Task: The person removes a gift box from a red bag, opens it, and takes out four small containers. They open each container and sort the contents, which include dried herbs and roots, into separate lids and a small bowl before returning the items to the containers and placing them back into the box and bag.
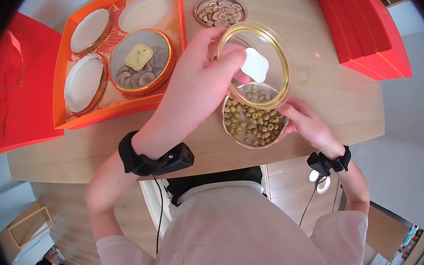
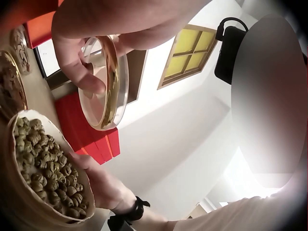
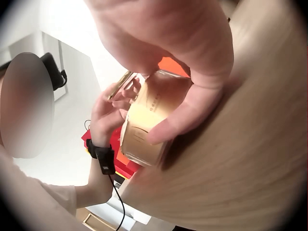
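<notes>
In the head view my left hand [image 1: 202, 75] pinches a clear round lid [image 1: 284, 52] with a gold rim and a white label. It is tilted up above a round tub [image 1: 228, 126]. Small curled greenish-brown pieces [image 1: 261, 119] fill the tub, seen close up in the left wrist view as ridged dried rolls [image 2: 48, 168]. My right hand [image 1: 310, 125] grips the tub by its side. From the right wrist, the tub's gold printed wall [image 3: 156, 108] shows, with my right thumb [image 3: 166, 130] pressed along it.
An orange gift box [image 1: 62, 92] at the left holds a lidded round tin [image 1: 148, 78] and pale round pieces in recesses. A dish of dried slices [image 1: 221, 13] stands at the back. Red boxes [image 1: 367, 35] stand back right, and a red bag [image 1: 18, 98] far left.
</notes>
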`<state>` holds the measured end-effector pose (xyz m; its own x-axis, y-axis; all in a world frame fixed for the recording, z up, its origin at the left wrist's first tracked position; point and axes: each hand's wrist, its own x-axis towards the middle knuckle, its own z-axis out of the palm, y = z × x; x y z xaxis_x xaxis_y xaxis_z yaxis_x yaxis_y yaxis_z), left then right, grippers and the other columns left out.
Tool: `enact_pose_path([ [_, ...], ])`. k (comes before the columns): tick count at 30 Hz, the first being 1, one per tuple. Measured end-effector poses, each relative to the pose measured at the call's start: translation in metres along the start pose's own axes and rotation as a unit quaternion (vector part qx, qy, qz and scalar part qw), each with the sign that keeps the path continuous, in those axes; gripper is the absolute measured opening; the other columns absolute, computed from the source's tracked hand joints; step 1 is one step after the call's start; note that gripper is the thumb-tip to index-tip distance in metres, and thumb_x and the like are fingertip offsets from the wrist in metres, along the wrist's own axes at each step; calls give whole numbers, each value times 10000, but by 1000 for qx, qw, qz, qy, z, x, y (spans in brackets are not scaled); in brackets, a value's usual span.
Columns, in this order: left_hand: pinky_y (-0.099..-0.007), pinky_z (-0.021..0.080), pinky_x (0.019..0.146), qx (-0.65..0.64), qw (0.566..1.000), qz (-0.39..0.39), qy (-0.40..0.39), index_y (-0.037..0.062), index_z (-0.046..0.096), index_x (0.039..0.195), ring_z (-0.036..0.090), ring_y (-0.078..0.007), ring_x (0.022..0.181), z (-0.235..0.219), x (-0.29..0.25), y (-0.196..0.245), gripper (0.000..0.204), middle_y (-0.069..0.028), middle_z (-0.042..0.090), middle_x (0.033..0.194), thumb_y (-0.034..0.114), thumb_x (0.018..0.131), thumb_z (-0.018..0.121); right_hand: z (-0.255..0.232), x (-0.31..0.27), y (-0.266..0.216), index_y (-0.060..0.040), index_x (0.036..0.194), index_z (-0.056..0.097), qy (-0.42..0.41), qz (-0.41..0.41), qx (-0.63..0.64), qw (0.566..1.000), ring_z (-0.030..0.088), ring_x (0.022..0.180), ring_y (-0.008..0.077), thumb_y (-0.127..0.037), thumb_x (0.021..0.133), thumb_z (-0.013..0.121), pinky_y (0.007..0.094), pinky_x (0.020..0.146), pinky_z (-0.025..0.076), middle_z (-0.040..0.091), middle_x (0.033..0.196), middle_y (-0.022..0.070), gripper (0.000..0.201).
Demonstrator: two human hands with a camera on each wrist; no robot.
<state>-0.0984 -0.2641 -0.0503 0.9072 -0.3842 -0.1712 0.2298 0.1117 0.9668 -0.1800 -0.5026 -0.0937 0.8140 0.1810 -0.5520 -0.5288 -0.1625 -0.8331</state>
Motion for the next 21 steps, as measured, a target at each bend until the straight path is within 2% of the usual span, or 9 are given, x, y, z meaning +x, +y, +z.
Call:
enact_pose_path([
  [1,-290,558,716,-4,1000,15,-18,-27,430,1428,701,-171,903,-3,3,-8,523,-127,643,1217,170,987,630,2,0,-3,63,1445,498,-6,-14,-26,1000,727,907,233,-368,1096,443,307,858,602,640,1283,158,557],
  [5,-294,583,719,22,996,62,-65,-57,293,1497,725,-200,865,-7,-1,-23,636,-185,584,1300,67,973,631,-13,9,6,67,1409,541,-29,-55,9,998,707,1011,253,-318,1102,363,349,904,585,666,1253,166,524],
  [7,-348,605,803,41,995,50,-81,2,273,1538,712,-237,962,-7,-3,-25,650,-189,542,1351,3,980,607,-30,12,4,69,1384,566,-57,-73,-23,995,694,1045,260,-290,1098,323,361,907,582,687,1212,168,519],
  [10,-375,618,861,46,994,36,-92,31,259,1561,705,-253,1014,-4,-6,-23,658,-190,514,1381,-28,993,586,-43,12,1,66,1338,600,1,-97,-50,994,698,1024,256,-278,1083,324,362,895,580,712,1134,176,510],
  [11,-376,619,869,44,994,31,-93,31,258,1563,704,-252,1016,-2,-6,-23,654,-190,511,1383,-27,997,581,-33,7,-17,63,1298,615,22,-111,-37,993,705,920,222,-328,1100,309,335,815,587,736,1045,158,535],
  [14,-383,618,893,43,992,49,-108,30,227,1579,707,-254,1007,4,-8,-26,669,-193,507,1387,-15,1010,575,-30,3,-32,42,1268,635,8,-137,50,989,668,703,136,-343,1110,369,270,629,550,713,848,73,494],
  [17,-382,614,903,54,991,44,-115,30,197,1592,686,-239,1060,9,-10,-32,695,-201,498,1395,25,1020,593,-35,4,-33,14,1246,654,76,-141,-115,980,562,536,55,-311,1107,449,214,478,447,614,697,-13,409],
  [20,-394,590,924,168,977,103,-81,22,233,1588,659,-263,1115,12,-20,-26,690,-216,525,1363,58,1016,617,-43,8,-43,-4,1232,666,117,-159,-126,972,510,493,20,-253,1086,515,191,429,385,547,660,-45,326],
  [21,-401,576,929,242,955,152,-80,12,307,1545,648,-276,1122,10,-23,-25,638,-210,544,1332,54,998,633,-48,13,-43,-9,1236,663,148,-170,-127,966,508,498,23,-251,1087,512,189,430,386,563,669,-38,322],
])
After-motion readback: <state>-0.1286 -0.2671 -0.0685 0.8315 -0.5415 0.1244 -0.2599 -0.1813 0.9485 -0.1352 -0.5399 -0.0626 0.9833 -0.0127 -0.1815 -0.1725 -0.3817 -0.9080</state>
